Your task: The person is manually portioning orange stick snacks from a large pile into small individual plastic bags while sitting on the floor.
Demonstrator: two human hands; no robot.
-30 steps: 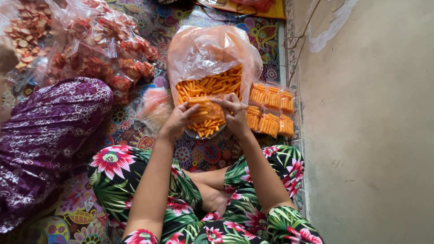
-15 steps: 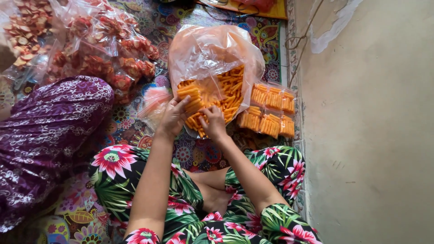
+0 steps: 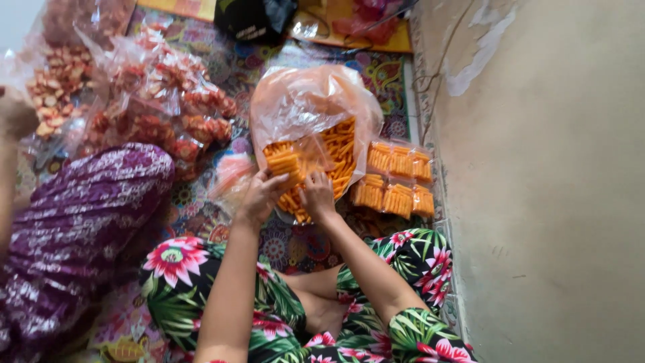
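A big clear plastic bag (image 3: 306,107) of orange stick snacks (image 3: 339,151) lies open on the patterned mat in front of me. My left hand (image 3: 259,198) holds a small clear bag of orange sticks (image 3: 285,163) at the big bag's mouth. My right hand (image 3: 318,195) is beside it, fingers pinching at the sticks in the big bag's opening. Several small filled packets of orange sticks (image 3: 396,181) lie in rows just right of the big bag.
Bags of red-and-white sliced snacks (image 3: 148,94) are piled at the left. A person in purple patterned cloth (image 3: 80,215) sits at the left. A plain wall (image 3: 551,188) runs along the right. A stack of empty small bags (image 3: 232,171) lies by my left hand.
My hands drew together and shifted left at the bag's mouth; the right hand went from the small bag's top down into the loose sticks. The camera view tilted, showing more of the mat's far end.
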